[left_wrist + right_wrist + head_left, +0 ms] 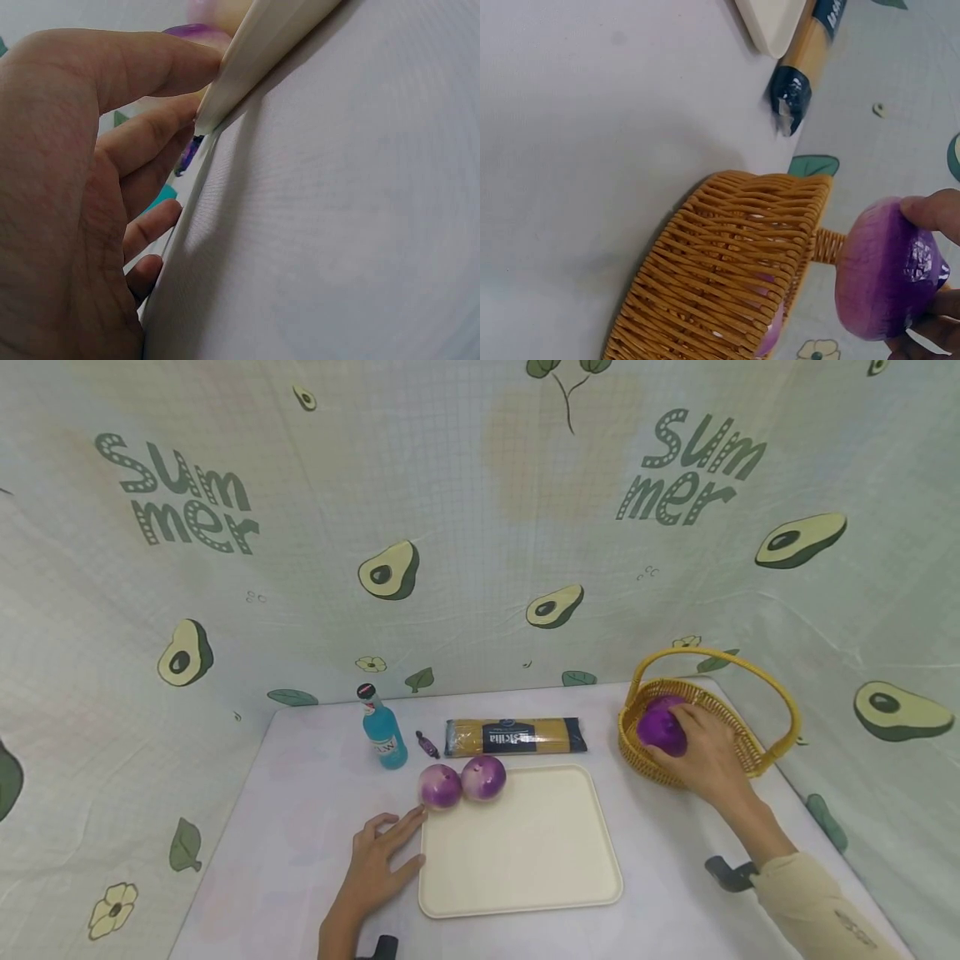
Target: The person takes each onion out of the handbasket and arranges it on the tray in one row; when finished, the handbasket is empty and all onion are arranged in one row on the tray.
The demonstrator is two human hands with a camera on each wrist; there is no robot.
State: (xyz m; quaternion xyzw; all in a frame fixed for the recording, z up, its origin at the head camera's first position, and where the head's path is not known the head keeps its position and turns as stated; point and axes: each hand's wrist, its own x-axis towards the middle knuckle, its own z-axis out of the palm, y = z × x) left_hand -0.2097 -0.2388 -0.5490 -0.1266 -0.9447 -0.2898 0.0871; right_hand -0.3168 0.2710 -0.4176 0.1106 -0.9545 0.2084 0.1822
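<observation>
Step in hand: we judge that purple onions are being moved between the basket and the tray, and that our right hand is mid-grasp; which way this onion is bound, we cannot tell.
Held onion: the held onion sits at the basket's mouth, our right thumb on one side and fingers on the other, clamped on it.
Left hand: our left hand lies at the tray's near-left edge, fingers apart and fairly straight, thumb and forefinger touching the rim as if to steady it.
Next move: it calls, we think, for a firm pinch and a path clear of the arched handle.
Onion skin: glossy, smooth, deep purple fading to pale pink, squat and round with a tapered tip; it could slip.
Basket: the basket is golden-brown close weave, oval, with another onion inside.
Tray: the tray is cream, matte, shallow, round-cornered; the left onion and right onion sit touching at its far left corner.
Behind: a crinkly pasta packet, a wrapped candy, a blue bottle.
</observation>
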